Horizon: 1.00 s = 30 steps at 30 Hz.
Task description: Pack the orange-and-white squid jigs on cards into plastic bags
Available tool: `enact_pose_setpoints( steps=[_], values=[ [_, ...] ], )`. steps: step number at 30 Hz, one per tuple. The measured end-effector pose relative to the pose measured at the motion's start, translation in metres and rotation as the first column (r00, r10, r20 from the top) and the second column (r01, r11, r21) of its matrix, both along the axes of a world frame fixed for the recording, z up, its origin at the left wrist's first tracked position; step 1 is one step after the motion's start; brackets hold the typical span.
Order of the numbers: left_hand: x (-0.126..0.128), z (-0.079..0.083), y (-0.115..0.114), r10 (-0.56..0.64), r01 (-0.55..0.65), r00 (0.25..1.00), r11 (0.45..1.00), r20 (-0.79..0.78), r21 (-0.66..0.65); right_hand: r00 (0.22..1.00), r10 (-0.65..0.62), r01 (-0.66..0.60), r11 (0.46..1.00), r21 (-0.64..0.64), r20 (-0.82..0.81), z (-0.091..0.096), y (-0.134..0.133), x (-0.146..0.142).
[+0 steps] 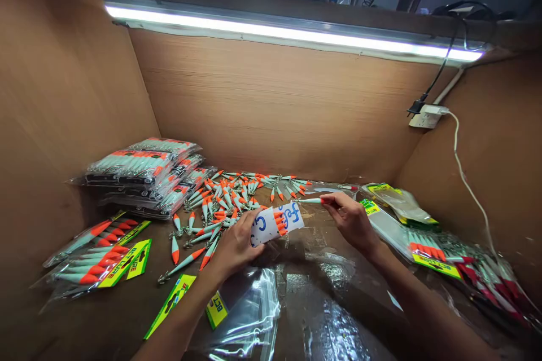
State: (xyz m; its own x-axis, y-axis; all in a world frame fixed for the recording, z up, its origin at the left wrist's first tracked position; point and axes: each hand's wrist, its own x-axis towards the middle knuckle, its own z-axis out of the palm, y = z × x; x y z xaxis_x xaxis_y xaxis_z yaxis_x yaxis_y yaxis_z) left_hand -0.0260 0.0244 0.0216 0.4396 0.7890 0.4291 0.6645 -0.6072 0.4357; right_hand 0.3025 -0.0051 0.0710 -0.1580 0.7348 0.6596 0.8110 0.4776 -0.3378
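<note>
My left hand (234, 246) is closed round a clear packet (276, 223) with blue lettering on white, which holds a few orange-tipped lures. My right hand (350, 220) pinches a single pale lure with a red-orange tip (312, 201) and holds it level just above and right of the packet's open end. Behind both hands, a loose heap of orange-and-pale-green lures (231, 194) is spread over the worktop.
Stacked filled packets (144, 172) lie at the back left, more filled packets (99, 254) at the near left. Empty clear bags with yellow headers (237, 316) lie in front; other packets (427, 242) sit at the right. A cable and socket (427, 115) hang on the right wall.
</note>
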Motion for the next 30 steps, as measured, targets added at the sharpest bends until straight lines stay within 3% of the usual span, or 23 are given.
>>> enact_pose_setpoints(
  steps=[3,8,14,18,24,30],
  values=[
    [0.007,-0.002,-0.003,-0.081,0.081,0.997,0.997,0.002,-0.003,0.994,0.036,-0.034,0.999,-0.02,0.105,0.0,-0.002,-0.008],
    [0.014,-0.013,-0.005,-0.123,0.123,0.992,0.992,-0.008,0.019,0.963,-0.032,0.035,0.999,-0.006,0.267,-0.013,-0.005,-0.029],
    [0.017,-0.015,-0.01,-0.16,0.161,0.984,0.987,-0.082,0.01,0.897,0.048,-0.052,0.999,-0.003,0.439,-0.015,-0.003,-0.032],
    [0.02,-0.009,-0.015,-0.225,0.225,0.971,0.974,-0.077,-0.009,0.907,0.086,-0.062,0.996,-0.071,0.412,-0.016,0.002,-0.025],
    [0.027,-0.019,-0.019,-0.243,0.234,0.965,0.968,-0.095,-0.093,0.922,0.108,-0.061,0.989,-0.136,0.373,-0.045,0.004,-0.04],
    [0.03,-0.028,-0.021,-0.258,0.245,0.961,0.961,-0.098,-0.126,0.926,0.169,-0.04,0.933,-0.357,0.339,-0.051,0.01,-0.037]
  ],
)
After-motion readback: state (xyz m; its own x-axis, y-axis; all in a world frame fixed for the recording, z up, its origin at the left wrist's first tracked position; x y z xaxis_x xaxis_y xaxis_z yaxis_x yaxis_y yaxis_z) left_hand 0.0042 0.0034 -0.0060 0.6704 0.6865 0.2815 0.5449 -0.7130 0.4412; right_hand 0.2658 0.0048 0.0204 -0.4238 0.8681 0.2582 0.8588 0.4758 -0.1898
